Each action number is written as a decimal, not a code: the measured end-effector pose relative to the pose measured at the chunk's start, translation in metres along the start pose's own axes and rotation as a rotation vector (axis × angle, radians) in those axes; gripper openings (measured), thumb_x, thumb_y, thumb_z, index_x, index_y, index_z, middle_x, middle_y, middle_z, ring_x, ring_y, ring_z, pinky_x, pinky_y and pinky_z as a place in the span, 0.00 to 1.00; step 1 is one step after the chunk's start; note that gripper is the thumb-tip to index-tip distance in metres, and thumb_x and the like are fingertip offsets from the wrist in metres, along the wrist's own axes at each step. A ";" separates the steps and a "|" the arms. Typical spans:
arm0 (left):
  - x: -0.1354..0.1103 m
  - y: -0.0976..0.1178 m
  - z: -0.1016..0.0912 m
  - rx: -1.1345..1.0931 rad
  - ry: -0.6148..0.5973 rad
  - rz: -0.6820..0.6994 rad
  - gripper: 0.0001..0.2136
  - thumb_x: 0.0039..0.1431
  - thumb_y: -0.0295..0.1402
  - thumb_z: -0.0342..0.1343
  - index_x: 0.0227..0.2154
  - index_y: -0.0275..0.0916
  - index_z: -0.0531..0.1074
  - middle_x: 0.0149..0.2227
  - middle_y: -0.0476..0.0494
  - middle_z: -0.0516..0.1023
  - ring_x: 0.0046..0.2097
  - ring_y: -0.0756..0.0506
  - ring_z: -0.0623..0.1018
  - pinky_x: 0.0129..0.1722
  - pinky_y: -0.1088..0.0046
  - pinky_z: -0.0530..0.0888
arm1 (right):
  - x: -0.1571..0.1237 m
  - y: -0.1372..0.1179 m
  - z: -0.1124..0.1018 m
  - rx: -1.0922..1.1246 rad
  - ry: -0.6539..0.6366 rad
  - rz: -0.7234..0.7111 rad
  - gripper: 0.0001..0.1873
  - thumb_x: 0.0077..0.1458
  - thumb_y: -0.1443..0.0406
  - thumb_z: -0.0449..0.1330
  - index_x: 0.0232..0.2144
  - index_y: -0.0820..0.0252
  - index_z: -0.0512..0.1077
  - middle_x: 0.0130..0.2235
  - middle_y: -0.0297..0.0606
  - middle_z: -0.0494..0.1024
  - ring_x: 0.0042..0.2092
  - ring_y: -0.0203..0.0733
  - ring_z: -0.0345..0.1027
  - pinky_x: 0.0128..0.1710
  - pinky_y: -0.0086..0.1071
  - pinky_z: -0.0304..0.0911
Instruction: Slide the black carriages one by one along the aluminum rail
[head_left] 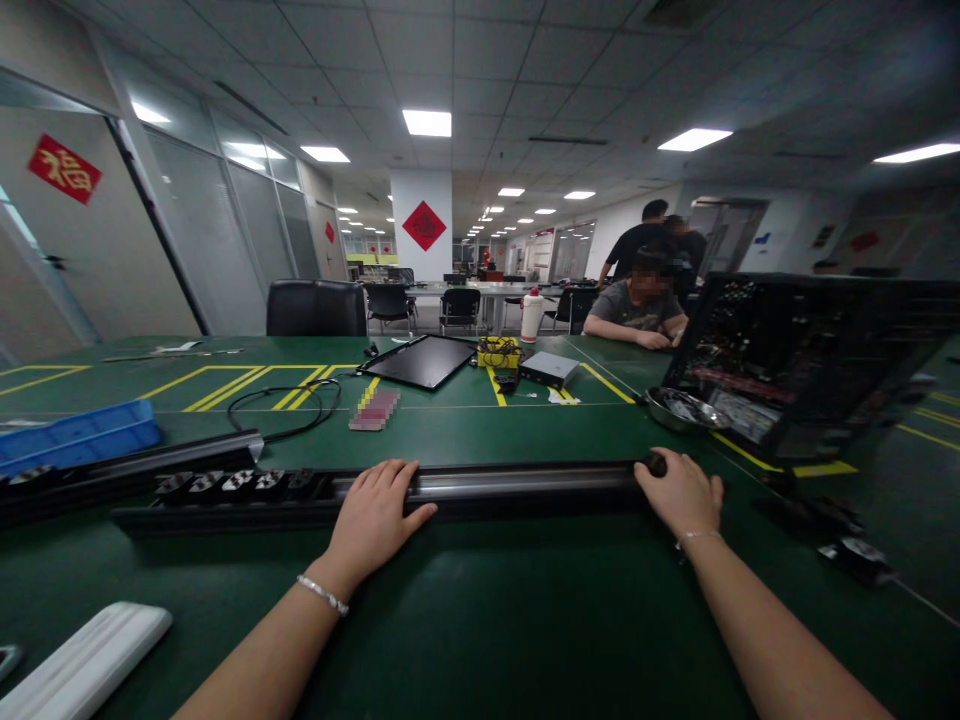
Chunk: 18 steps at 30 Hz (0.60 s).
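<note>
Resting open left hand [379,508] flat on middle of long black metal rail [525,485]. Curling right hand [681,492] tight round rail's right end. Green table [487,620] underneath.

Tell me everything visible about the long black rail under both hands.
The long black rail lies flat on the green table, running left to right. It looks like dark metal with a shiny grey channel on top. Small black-and-white blocks line its left part. The left hand rests open on its middle; the right hand closes over its right end.
</note>
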<state>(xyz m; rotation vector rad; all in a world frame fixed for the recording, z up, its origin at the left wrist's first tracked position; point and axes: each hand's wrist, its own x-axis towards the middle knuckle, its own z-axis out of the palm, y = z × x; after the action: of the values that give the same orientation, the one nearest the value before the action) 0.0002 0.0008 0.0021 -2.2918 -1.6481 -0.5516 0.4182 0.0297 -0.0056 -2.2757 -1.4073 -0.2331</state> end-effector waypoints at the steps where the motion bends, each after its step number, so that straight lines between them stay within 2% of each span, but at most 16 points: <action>1: 0.000 0.000 0.000 0.002 0.000 0.002 0.28 0.55 0.52 0.44 0.52 0.37 0.64 0.52 0.37 0.70 0.53 0.39 0.68 0.53 0.59 0.63 | 0.000 0.000 0.000 -0.001 0.003 0.004 0.26 0.51 0.53 0.45 0.48 0.60 0.65 0.51 0.47 0.69 0.56 0.52 0.56 0.55 0.52 0.43; 4: 0.000 0.000 0.000 0.005 -0.002 0.003 0.28 0.56 0.52 0.44 0.52 0.36 0.64 0.52 0.37 0.70 0.53 0.39 0.68 0.53 0.59 0.63 | 0.001 -0.001 -0.002 -0.001 -0.001 0.014 0.26 0.50 0.54 0.45 0.47 0.60 0.66 0.49 0.46 0.70 0.53 0.52 0.59 0.55 0.52 0.45; 18: 0.000 0.000 0.000 -0.038 -0.003 -0.015 0.28 0.55 0.52 0.44 0.52 0.39 0.64 0.51 0.38 0.71 0.53 0.39 0.68 0.53 0.58 0.63 | 0.003 0.000 -0.003 0.049 0.016 0.031 0.24 0.50 0.54 0.46 0.46 0.58 0.66 0.45 0.45 0.73 0.49 0.53 0.63 0.55 0.52 0.45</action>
<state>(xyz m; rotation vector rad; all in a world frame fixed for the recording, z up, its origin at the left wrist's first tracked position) -0.0002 0.0007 0.0018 -2.3095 -1.6713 -0.5882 0.4195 0.0303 -0.0015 -2.2494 -1.3541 -0.2045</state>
